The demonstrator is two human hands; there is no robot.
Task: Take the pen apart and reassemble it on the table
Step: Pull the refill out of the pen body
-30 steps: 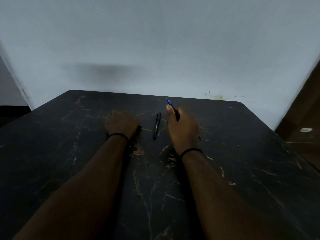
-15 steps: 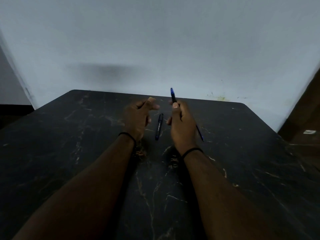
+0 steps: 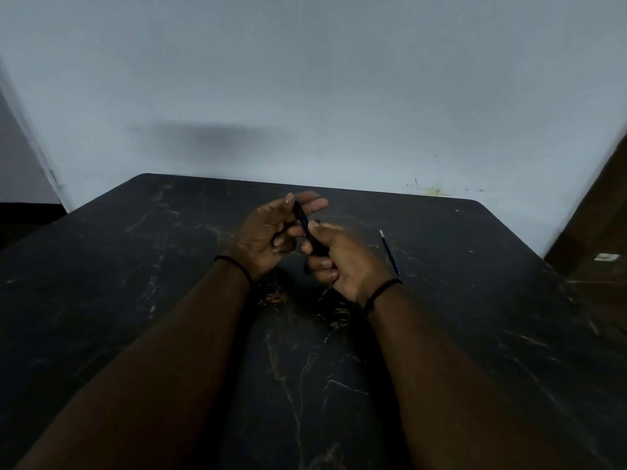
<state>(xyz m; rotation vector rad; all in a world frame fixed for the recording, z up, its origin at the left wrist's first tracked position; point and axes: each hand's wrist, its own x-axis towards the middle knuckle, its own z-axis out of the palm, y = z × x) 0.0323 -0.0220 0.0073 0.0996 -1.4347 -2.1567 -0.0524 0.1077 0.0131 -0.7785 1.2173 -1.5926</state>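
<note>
Both hands meet above the middle of the black marble table (image 3: pixel 135 266). A dark pen barrel (image 3: pixel 303 221) stands tilted between them. My right hand (image 3: pixel 344 262) grips its lower part with thumb and fingers. My left hand (image 3: pixel 268 228) pinches its upper end, with the other fingers spread behind it. A thin blue refill (image 3: pixel 389 251) lies loose on the table just right of my right hand. The other dark pen part seen earlier on the table is mostly hidden behind my hands.
A pale wall (image 3: pixel 305 96) rises right behind the table's far edge. A dark wooden surface (image 3: pixel 597 232) stands at the right. Each wrist wears a thin black band.
My left hand lifted off the table and closed on the top of the pen barrel. My right hand raised the barrel and turned palm inward. The refill stayed on the table.
</note>
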